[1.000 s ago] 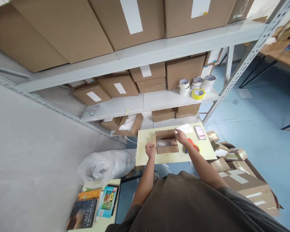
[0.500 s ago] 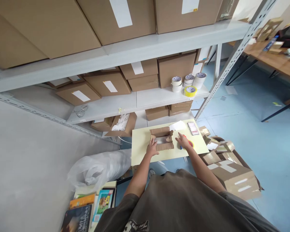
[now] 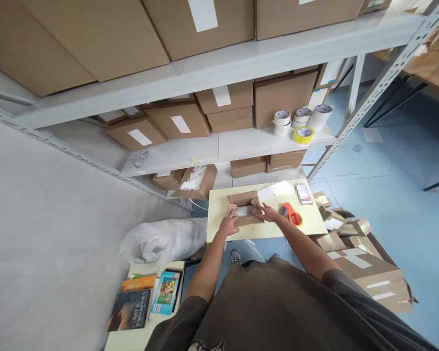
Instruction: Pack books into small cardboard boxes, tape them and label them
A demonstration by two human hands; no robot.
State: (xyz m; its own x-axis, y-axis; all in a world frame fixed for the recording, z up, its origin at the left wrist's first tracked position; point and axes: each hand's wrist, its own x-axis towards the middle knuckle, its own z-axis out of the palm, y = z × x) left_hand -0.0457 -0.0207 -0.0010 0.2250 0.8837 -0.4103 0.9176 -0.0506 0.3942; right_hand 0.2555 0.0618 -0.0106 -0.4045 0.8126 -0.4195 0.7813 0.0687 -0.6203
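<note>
A small open cardboard box (image 3: 243,208) lies on a pale yellow table (image 3: 219,214), something clear and shiny inside it. My left hand (image 3: 229,224) rests on the box's near left corner with fingers curled over the flap. My right hand (image 3: 266,212) lies on the box's right flap, fingers stretched out. An orange tape dispenser with a yellow roll (image 3: 292,215) sits just right of that hand. White paper sheets (image 3: 274,189) lie behind the box.
Grey metal shelving (image 3: 219,146) with cardboard boxes and tape rolls (image 3: 302,121) stands behind the table. A pile of cardboard boxes (image 3: 354,253) lies on the blue floor at right. A plastic bag (image 3: 161,241) and a second table with books (image 3: 146,304) are at left.
My right hand has moved from the far right flap out toward the tape dispenser and back onto the box's right flap. My left hand shifted onto the near left corner.
</note>
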